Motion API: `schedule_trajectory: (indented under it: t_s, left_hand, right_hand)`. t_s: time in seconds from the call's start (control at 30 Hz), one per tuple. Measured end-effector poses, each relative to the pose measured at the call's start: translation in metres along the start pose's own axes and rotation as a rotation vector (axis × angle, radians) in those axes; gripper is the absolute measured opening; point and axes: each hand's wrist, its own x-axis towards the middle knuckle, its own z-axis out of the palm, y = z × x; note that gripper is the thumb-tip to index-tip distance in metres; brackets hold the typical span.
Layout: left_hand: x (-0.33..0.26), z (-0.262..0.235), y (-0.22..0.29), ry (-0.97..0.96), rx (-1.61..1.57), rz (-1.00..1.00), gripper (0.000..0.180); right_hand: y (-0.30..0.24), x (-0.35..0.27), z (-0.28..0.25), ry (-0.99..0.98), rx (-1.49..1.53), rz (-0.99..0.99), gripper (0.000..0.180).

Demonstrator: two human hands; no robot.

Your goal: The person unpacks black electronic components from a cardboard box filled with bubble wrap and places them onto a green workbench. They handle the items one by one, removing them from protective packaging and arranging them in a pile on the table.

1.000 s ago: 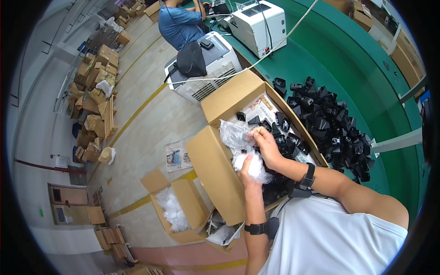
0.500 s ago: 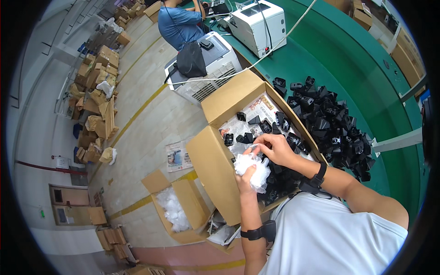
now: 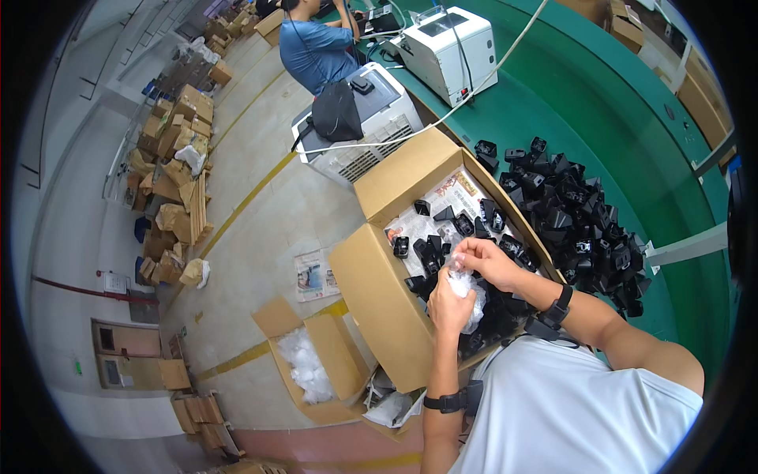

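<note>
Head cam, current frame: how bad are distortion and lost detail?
Head view: strong fisheye, green workbench edge bowed, corners black; head view: pile of black parts runs together in dark patches; head view: crumpled clear plastic reads pale, partly covered by left hand and right hand.

Crinkled plastic film [image 3: 462, 281] shines glossily; the cardboard carton [image 3: 383, 308] is matt and smooth, its newspaper lining [image 3: 454, 192] dull. At three o'clock, black plastic housings [image 3: 564, 209] show glints on the smooth green counter [image 3: 537, 110].
</note>
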Motion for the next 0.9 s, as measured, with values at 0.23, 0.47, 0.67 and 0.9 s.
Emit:
schedule_trajectory:
  t_s: [0.23,0.47,0.67,0.9]
  left_hand:
    - [0.013,-0.001,0.005,0.044,0.123,0.039,0.045]
    - [0.025,0.007,0.003,0.118,0.282,0.209,0.026]
    - [0.027,0.03,0.005,0.129,0.294,0.171,0.025]
    - [0.043,0.037,-0.034,-0.109,-0.737,-0.132,0.025]
  right_hand:
    - [0.013,-0.006,-0.02,-0.109,-0.221,-0.074,0.011]
    - [0.002,-0.01,-0.02,0.104,-0.71,-0.215,0.016]
    - [-0.01,-0.003,-0.015,0.173,-0.566,-0.254,0.017]
    - [-0.02,-0.004,-0.02,-0.195,-0.988,-0.396,0.038]
